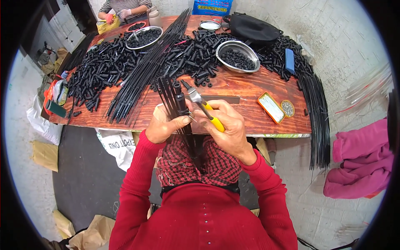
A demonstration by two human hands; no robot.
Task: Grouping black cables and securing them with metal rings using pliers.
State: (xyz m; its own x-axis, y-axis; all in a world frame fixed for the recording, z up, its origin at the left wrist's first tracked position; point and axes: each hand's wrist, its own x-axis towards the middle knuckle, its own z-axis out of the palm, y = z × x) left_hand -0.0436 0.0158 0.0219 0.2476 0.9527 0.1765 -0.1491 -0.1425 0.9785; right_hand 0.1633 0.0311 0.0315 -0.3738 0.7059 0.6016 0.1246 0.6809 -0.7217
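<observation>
Tying with thin wire [192,118] apparently in hand: black rods [165,95] and tubular fitting [180,101] gripped by left hand [160,126], at near edge of table [251,112]; pliers [207,106] clasped in closed fingers of right hand [229,126]. Wire twist probably needed next.

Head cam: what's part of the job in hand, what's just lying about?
Likely the job:
black rods in left hand
yellow-handled tool in right hand
loose black parts

Probably just lying about:
black bag
blue block
pink garment
</observation>
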